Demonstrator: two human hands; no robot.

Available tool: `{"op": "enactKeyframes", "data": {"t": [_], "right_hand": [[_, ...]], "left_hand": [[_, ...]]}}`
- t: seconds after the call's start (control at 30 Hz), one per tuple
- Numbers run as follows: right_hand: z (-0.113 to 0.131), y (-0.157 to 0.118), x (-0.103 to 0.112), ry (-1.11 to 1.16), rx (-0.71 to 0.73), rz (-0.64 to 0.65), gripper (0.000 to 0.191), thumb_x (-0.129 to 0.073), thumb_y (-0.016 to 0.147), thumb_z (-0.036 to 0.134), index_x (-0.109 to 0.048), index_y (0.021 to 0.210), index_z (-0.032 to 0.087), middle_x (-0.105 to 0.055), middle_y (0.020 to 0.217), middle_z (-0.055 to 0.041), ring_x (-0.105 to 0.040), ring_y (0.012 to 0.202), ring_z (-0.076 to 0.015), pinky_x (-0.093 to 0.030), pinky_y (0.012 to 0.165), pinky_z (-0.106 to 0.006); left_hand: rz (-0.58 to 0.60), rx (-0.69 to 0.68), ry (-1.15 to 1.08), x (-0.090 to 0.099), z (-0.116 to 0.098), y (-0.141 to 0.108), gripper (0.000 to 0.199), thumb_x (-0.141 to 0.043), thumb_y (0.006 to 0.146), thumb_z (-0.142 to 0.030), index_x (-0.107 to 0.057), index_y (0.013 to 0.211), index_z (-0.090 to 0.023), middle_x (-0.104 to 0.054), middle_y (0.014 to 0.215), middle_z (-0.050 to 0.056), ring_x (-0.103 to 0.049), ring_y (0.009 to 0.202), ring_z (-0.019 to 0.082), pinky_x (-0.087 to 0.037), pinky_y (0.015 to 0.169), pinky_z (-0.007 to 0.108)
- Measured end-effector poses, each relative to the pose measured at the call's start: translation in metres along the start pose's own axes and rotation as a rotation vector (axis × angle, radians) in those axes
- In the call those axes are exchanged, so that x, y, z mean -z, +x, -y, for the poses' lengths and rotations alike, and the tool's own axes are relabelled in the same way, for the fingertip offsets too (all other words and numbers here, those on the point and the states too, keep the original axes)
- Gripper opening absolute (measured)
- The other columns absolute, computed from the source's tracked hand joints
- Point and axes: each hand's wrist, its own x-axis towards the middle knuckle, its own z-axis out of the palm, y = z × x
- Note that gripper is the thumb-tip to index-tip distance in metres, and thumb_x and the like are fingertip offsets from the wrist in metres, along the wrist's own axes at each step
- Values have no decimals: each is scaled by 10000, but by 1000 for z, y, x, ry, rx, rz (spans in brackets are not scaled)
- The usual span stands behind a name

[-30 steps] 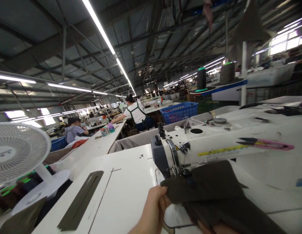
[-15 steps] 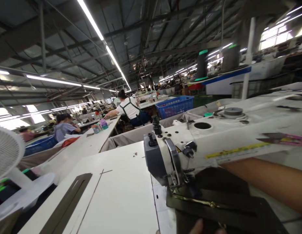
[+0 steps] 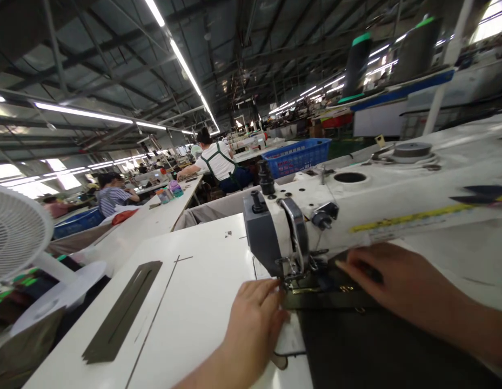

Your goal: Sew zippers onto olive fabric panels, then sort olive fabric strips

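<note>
A white and grey sewing machine (image 3: 262,227) stands over dark olive fabric (image 3: 340,335) with a gold zipper (image 3: 305,290) along its upper edge. Beside the needle area, my left hand (image 3: 253,324) has its fingers bent together at the fabric's left edge; what they hold, if anything, is hidden. My right hand (image 3: 380,275) is right of the presser foot, thumb and fingers pinched at the dark fabric under the machine arm. Several olive strips (image 3: 123,313) lie stacked on the white table (image 3: 202,270), left of my left hand.
A white fan (image 3: 19,237) stands at the left edge. Scissors (image 3: 486,195) and a yellow measuring tape (image 3: 413,217) are on the machine arm. Beyond the table are a blue basket (image 3: 297,156) and two seated people. Thread cones (image 3: 358,65) stand at upper right.
My left hand has come up from the bottom edge to the needle area. My right hand has come into view above the fabric. The zipper now lies more level, and the camera view has shifted.
</note>
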Motion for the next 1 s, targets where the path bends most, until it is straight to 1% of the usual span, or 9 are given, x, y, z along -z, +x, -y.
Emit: {"op": "enactKeyframes", "data": {"t": [0.07, 0.13, 0.23, 0.33, 0.47, 0.53, 0.63, 0.7, 1.0], "right_hand": [[18, -10, -5, 21, 137, 70, 408, -298, 976, 323, -602, 736, 193, -608, 693, -29, -574, 624, -142, -469, 565, -278], [39, -18, -13, -3, 231, 131, 379, -278, 964, 252, -635, 856, 183, -650, 769, -65, -607, 665, -170, -475, 571, -293], [57, -18, -30, -105, 151, 272, 255, -459, 899, 262, -616, 1035, 114, -672, 802, -86, -634, 642, -203, -478, 538, -311], [58, -11, -45, -124, 76, 398, 258, -595, 827, 260, -621, 1041, 119, -679, 746, -49, -638, 584, -203, -458, 494, -303], [55, -10, -48, -95, 168, 342, 178, -600, 803, 197, -636, 974, 167, -659, 693, -4, -606, 515, -177, -429, 463, -292], [55, -12, -46, -86, 235, 255, 135, -539, 825, 156, -639, 913, 181, -646, 690, -7, -596, 533, -170, -440, 494, -291], [56, -11, -46, -167, 271, 74, 253, -399, 873, 110, -633, 959, 154, -671, 846, -74, -624, 754, -213, -489, 688, -346], [55, -9, -50, -194, 234, 38, 300, -357, 875, 90, -623, 1014, 114, -667, 968, -112, -609, 885, -236, -481, 812, -392], [54, -4, -52, -80, 137, 334, 303, -449, 837, 86, -611, 1090, 47, -621, 1118, -138, -549, 1048, -257, -442, 966, -407]], "left_hand": [[37, -104, 23, 3, 5, 6, 173, -489, 881, -156, -608, 1006, -170, -670, 1052, 97, -609, 1002, 212, -451, 917, 424], [63, -123, 6, 1, 6, 10, 190, -450, 883, -111, -603, 985, -160, -689, 993, 83, -635, 928, 182, -425, 944, 417], [60, 28, -30, 0, 3, 15, 190, -439, 860, -86, -611, 902, -156, -698, 821, 44, -638, 744, 158, -457, 861, 385], [72, 99, -44, 1, 1, 16, 185, -458, 837, -76, -619, 858, -166, -689, 750, 20, -627, 691, 153, -458, 831, 376], [49, -5, 16, -5, 2, 9, 174, -500, 836, -77, -617, 898, -190, -692, 899, 22, -641, 805, 158, -405, 927, 415], [26, -76, 75, -10, 4, 4, 148, -538, 843, -107, -611, 934, -197, -680, 964, 28, -638, 854, 162, -390, 952, 419], [31, -117, 154, -16, 5, 0, 109, -563, 853, -138, -602, 938, -193, -670, 953, 29, -632, 849, 155, -393, 958, 410], [39, -128, 188, -17, 5, 0, 104, -537, 873, -136, -602, 935, -189, -665, 954, 32, -629, 855, 158, -400, 954, 411], [64, -174, 240, -5, -1, 8, 230, -380, 936, -125, -604, 945, -170, -669, 936, 47, -628, 877, 174, -423, 926, 418]]}}
